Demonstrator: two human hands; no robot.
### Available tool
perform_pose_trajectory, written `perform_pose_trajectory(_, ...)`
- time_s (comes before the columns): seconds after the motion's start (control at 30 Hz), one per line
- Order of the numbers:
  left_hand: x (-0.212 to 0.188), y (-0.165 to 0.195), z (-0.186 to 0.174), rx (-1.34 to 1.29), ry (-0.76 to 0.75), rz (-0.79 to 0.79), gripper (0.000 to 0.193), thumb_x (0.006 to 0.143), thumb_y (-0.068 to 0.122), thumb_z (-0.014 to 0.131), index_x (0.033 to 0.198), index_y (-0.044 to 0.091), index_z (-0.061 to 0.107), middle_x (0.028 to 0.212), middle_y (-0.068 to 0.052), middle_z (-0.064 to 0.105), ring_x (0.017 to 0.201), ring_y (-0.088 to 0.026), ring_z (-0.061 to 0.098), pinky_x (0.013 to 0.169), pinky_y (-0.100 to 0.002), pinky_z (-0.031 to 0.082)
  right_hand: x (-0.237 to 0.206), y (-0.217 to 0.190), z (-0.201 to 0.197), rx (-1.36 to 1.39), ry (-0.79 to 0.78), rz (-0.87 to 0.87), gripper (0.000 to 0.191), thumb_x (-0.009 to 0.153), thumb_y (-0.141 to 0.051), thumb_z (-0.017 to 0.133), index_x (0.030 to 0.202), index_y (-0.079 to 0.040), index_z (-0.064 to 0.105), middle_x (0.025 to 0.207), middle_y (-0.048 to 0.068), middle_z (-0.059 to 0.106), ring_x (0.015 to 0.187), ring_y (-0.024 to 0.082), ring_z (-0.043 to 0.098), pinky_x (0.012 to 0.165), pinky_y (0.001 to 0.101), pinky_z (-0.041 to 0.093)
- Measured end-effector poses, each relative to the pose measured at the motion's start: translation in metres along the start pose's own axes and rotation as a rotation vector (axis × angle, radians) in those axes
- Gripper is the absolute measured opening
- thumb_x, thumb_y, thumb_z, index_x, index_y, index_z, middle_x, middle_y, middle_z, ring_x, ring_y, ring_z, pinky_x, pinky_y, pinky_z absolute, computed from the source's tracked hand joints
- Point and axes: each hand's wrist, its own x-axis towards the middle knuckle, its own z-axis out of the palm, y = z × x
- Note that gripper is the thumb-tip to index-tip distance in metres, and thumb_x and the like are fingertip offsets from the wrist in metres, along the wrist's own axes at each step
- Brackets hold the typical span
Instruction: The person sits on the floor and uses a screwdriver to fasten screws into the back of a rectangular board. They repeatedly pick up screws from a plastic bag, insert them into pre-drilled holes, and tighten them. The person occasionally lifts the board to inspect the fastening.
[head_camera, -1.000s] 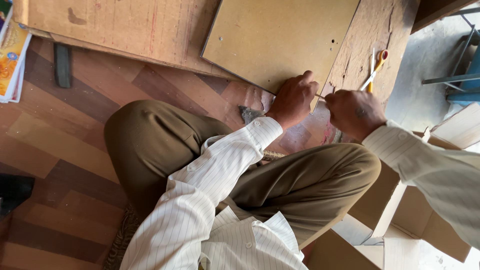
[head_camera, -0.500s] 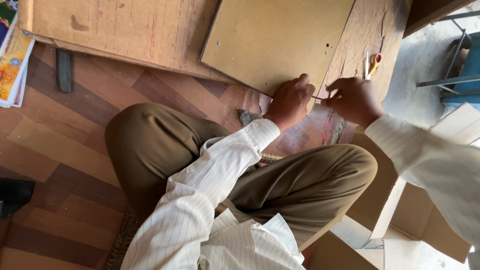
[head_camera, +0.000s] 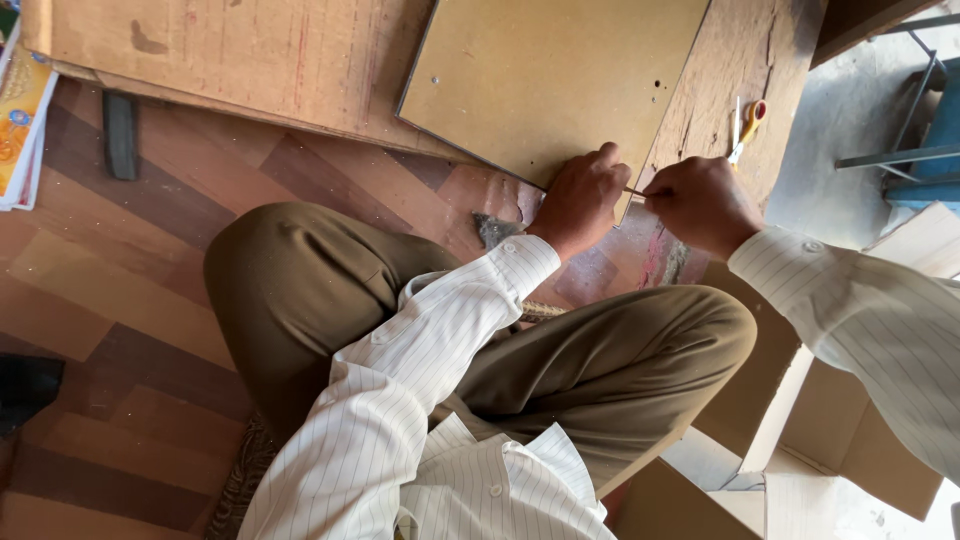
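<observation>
Over the last second the view had drawn in and the two hands had closed up at the near corner of the tan board (head_camera: 560, 85), so the work had settled on that corner.

At the far left edge lay a printed package (head_camera: 20, 120), flat, yellow and orange with a white border. Just right of it a dark narrow strip (head_camera: 120, 135) rested on the wooden floor (head_camera: 130, 290). Beyond that, a large sheet of brown cardboard (head_camera: 250, 55) lay under the tan board.

The left hand (head_camera: 580, 195) was curled shut, pressing on the board's corner. A thin stick-like tool (head_camera: 635, 191) bridged the small gap to the right hand (head_camera: 700, 205), which pinched its other end. Farther right, orange-handled scissors (head_camera: 745, 125) lay on the worn wooden plank (head_camera: 740, 60). Open cardboard boxes (head_camera: 850, 430) sat at the near right.
</observation>
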Motion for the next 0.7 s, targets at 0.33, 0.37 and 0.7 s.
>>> perform_pose_trajectory(0.33,0.0,0.0,0.001,-0.029,0.021,0.015,0.006,0.077,-0.006,0.06,0.078,-0.001,0.058,0.093,-0.02,0.059,0.085,-0.039,0.065,0.077,-0.051,0.051,0.013,0.007,-0.006,0.617,-0.166,0.551,0.01,0.086,-0.01,0.078,0.092,-0.002,0.079,0.074,0.011,0.072,0.049,0.014,0.05,0.043,0.0304,0.038)
perform_pose_trajectory(0.37,-0.001,0.0,0.002,-0.03,0.043,0.027,0.006,0.077,-0.007,0.06,0.078,-0.001,0.058,0.093,-0.019,0.059,0.085,-0.039,0.065,0.076,-0.051,0.051,0.012,0.007,-0.008,0.64,-0.182,0.564,0.011,0.086,-0.011,0.078,0.093,-0.002,0.079,0.074,0.01,0.072,0.049,0.013,0.049,0.043,0.0299,0.037)
perform_pose_trajectory(0.7,0.013,0.005,-0.026,-0.034,0.114,0.026,0.008,0.084,-0.002,0.063,0.087,0.003,0.068,0.097,-0.016,0.066,0.081,-0.034,0.067,0.075,-0.045,0.055,-0.026,0.037,0.001,0.33,0.011,0.039,0.022,0.08,-0.015,0.086,0.098,-0.003,0.08,0.077,0.003,0.075,0.061,0.007,0.065,0.058,0.0259,0.052)
